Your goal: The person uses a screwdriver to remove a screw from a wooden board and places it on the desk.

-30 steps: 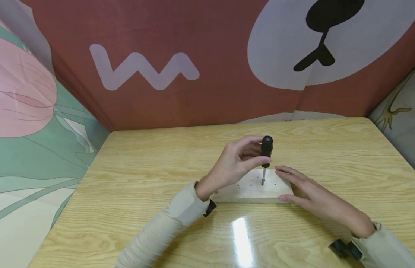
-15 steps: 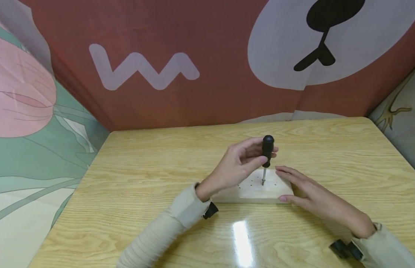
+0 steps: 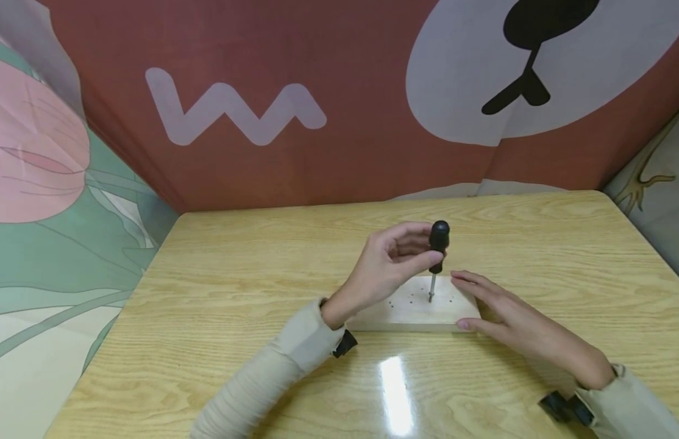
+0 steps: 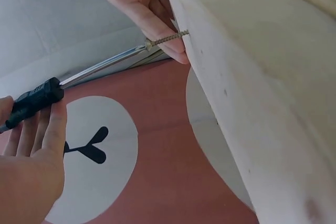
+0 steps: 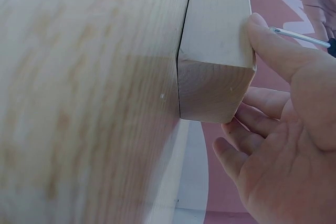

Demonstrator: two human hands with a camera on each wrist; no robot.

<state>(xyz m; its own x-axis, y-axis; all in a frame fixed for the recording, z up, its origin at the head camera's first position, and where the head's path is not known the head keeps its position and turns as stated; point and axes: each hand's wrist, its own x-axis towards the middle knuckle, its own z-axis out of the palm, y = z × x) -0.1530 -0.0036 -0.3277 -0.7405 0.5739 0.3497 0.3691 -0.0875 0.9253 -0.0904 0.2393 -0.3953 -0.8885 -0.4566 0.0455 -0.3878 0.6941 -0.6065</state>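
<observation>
A black-handled screwdriver [image 3: 439,241] stands nearly upright over a pale wooden block [image 3: 411,316], its handle pinched between the thumb and fingers of my left hand [image 3: 386,265]. In the left wrist view, the metal shaft meets the head of a brass-coloured screw [image 4: 168,39]. The screw's tip is in the block's face, with much of its thread showing outside. Several small dark holes dot the same face. My right hand [image 3: 506,317] holds the block's right end, thumb at the near edge and fingers at the far corner, as the right wrist view [image 5: 283,108] also shows.
The block lies flat on a wood-grain table [image 3: 235,274]. Behind the table hangs a reddish-brown cloth [image 3: 361,164] with a cartoon print, and patterned cloths flank both sides. Black camera mounts sit at both wrists.
My left fingers have shifted round the screwdriver's handle, extending past it and then drawing back in. The handle's top leans very slightly further right. The block and right hand stay in place.
</observation>
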